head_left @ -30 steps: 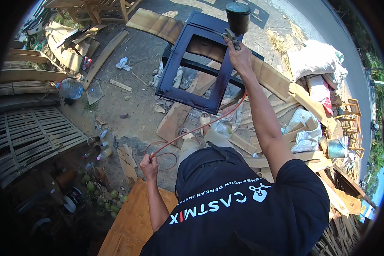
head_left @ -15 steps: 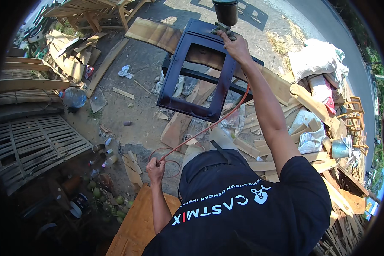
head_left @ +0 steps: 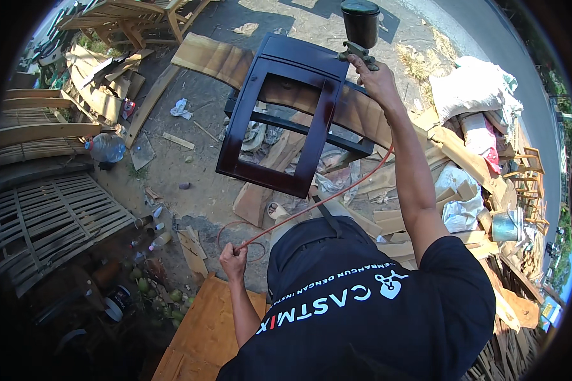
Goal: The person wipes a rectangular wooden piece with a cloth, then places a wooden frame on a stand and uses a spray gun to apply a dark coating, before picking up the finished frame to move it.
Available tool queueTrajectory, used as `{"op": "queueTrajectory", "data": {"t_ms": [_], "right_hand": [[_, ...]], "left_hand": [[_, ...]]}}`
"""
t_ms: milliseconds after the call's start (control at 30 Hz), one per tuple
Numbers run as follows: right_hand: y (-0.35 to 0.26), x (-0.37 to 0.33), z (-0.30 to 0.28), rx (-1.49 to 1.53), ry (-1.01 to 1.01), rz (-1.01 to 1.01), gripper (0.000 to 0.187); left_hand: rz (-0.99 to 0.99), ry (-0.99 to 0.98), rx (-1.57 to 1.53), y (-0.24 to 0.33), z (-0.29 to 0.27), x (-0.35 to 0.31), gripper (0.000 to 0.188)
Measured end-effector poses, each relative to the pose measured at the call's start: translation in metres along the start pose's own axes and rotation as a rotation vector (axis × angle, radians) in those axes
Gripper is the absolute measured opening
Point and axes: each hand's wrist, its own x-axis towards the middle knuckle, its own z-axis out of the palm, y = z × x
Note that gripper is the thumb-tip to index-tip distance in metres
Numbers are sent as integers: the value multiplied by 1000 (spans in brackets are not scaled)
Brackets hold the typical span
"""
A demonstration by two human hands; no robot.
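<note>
Gripped in my right hand (head_left: 376,77) is a spray gun (head_left: 361,25) with a dark cup on top. It is above the far right corner of a dark reddish-brown wooden frame (head_left: 235,136) with a rectangular opening. The frame rests on a dark stand (head_left: 356,147) and a wavy-edged plank (head_left: 213,58). A thin red hose (head_left: 337,193) runs from near my right forearm to my left hand (head_left: 233,259), whose fingers are closed around it. Below that hand the hose loops loosely.
An orange-brown wooden panel (head_left: 203,333) lies near me at lower left. Slatted bamboo panels (head_left: 57,219) and a plastic water jug (head_left: 108,146) are at left. Scrap boards, white sacks (head_left: 470,89) and a paint bucket (head_left: 506,225) crowd the right. Wooden furniture (head_left: 121,16) stands at the back.
My right hand and the spray gun have moved right and slightly nearer. The frame appears shifted left and nearer in view. My left hand still holds the hose.
</note>
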Motion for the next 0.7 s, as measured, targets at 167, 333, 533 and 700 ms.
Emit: {"op": "queueTrajectory", "data": {"t_ms": [167,333,533,700], "right_hand": [[39,-18,-51,-24,8,85,68],[19,8,-45,7,-23,-21,68],[-31,76,17,-16,-161,-205,68],[-64,126,60,25,-219,-294,61]], "left_hand": [[54,-52,31,1,6,13,49],[57,-26,75,11,7,21,49],[-5,72,131,33,13,4,50],[-92,125,146,41,25,-27,50]]}}
